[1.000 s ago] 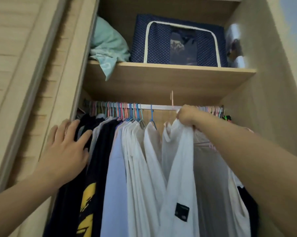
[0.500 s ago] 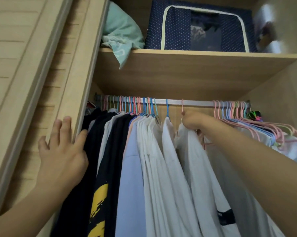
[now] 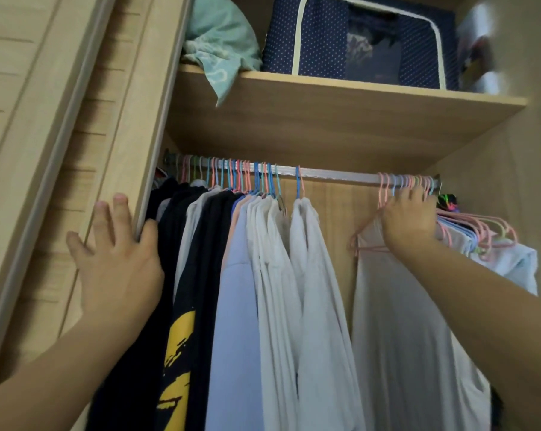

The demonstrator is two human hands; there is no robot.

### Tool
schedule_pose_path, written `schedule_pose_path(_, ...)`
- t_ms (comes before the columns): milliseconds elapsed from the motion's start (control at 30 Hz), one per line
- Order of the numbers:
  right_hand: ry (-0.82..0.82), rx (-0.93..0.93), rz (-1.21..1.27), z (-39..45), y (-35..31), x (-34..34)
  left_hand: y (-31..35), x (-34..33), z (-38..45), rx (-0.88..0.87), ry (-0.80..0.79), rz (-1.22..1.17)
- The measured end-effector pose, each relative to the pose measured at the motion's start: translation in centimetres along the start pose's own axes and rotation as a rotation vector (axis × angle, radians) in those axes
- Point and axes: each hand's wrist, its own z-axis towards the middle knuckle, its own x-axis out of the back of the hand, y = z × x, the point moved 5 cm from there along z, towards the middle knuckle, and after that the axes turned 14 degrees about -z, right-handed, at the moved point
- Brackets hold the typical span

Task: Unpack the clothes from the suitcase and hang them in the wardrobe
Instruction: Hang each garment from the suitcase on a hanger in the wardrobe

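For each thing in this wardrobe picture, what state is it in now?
Left hand: open, resting on the wardrobe door edge.
Right hand: grip on a pink hanger at the rail.
White shirt: hanging.
Navy storage box: closed, on the shelf.

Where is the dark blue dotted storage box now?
The dark blue dotted storage box stands on the upper wardrobe shelf, above the rail, just right of the crumpled mint-green cloth.
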Motion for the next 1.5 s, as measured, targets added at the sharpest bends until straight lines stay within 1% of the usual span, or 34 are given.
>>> schedule_pose_path(33,0.017,-0.005,-0.057,-0.1,1.0,-0.8,0.0,-0.1,-0.1,0.010,0.003,0.003)
schedule_pose_path(67,0.002,0.000,-0.087,-0.2,1.9,-1.3,0.1,-0.1,-0.2,0.008,0.008,0.002)
schedule_pose_path(100,0.028,0.030,-0.120,-0.1,2.5,-1.7,0.1,-0.1,-0.1,0.003,0.007,-0.003)
schedule_pose_path(200,0.128,0.116,-0.099,-0.1,3.3,-1.6,0.0,-0.2,0.0,0.001,0.005,-0.011)
schedule_pose_path(233,0.125,0.141,-0.077,0.1,3.2,-1.6,0.0,-0.2,0.0,0.005,0.010,-0.010)
schedule_pose_path(333,0.057,0.152,0.116,1.0,2.4,-1.8,0.0,-0.1,-0.2,-0.018,0.023,0.008)
schedule_pose_path(433,0.017,0.048,0.363,2.0,1.7,-1.6,-0.1,-0.1,-0.3,-0.055,0.021,0.005)
schedule_pose_path(533,-0.012,-0.012,0.501,2.0,1.6,-1.5,0.1,0.1,-0.3,-0.042,-0.003,-0.020)
schedule_pose_path(600,-0.032,-0.037,0.572,0.9,2.2,-1.6,0.3,0.4,-0.6,-0.022,0.022,-0.069)
schedule_pose_path(633,-0.035,-0.050,0.599,0.0,2.6,-1.6,0.5,0.7,-1.0,-0.017,0.042,-0.121)
schedule_pose_path(700,-0.017,-0.083,0.649,-2.5,3.7,-2.0,2.4,1.6,-2.1,-0.078,0.111,-0.300)
schedule_pose_path(767,0.037,-0.123,0.709,-5.6,5.3,-2.7,6.0,2.7,-3.7,-0.143,0.191,-0.568)
schedule_pose_path(833,0.073,-0.152,0.757,-9.1,7.6,-3.5,10.8,3.4,-5.9,-0.159,0.185,-0.840)
schedule_pose_path(867,0.083,-0.167,0.782,-10.6,8.7,-3.5,13.1,3.6,-7.0,-0.167,0.143,-0.955)
schedule_pose_path(933,0.063,-0.197,0.831,-15.0,12.2,-4.1,18.0,4.4,-10.7,-0.161,-0.001,-1.203)
schedule_pose_path(1000,-0.006,-0.217,0.913,-21.0,16.6,-5.0,22.4,5.4,-16.4,-0.114,-0.162,-1.418)
schedule_pose_path(1067,-0.087,-0.252,0.955,-28.6,22.0,-6.2,26.1,5.9,-23.2,-0.014,-0.326,-1.564)
schedule_pose_path(1133,-0.233,-0.270,0.969,-37.4,27.9,-7.2,29.7,6.6,-30.3,0.149,-0.483,-1.621)
schedule_pose_path(1200,-0.462,-0.354,1.028,-47.2,34.3,-8.1,33.4,8.7,-37.3,0.292,-0.637,-1.603)
schedule_pose_path(1233,-0.579,-0.406,1.047,-52.5,37.9,-8.4,35.3,10.3,-40.6,0.317,-0.699,-1.580)
schedule_pose_path(1267,-0.688,-0.456,1.053,-57.6,41.5,-8.5,37.1,12.3,-43.5,0.289,-0.751,-1.536)
schedule_pose_path(1300,-0.781,-0.505,1.041,-62.7,45.3,-8.2,38.9,14.3,-46.5,0.213,-0.805,-1.473)
schedule_pose_path(1333,-0.859,-0.556,1.016,-67.5,49.2,-7.6,40.9,16.3,-49.7,0.102,-0.876,-1.409)
schedule_pose_path(1367,-0.926,-0.606,0.988,-72.0,53.2,-6.7,43.1,18.3,-53.1,-0.019,-0.982,-1.355)
schedule_pose_path(1433,-1.036,-0.698,0.955,-79.9,60.8,-4.2,47.3,22.7,-60.6,-0.234,-1.290,-1.295)
schedule_pose_path(1500,-1.116,-0.829,0.950,-86.9,67.6,-1.1,50.5,27.7,-67.9,-0.325,-1.607,-1.294)
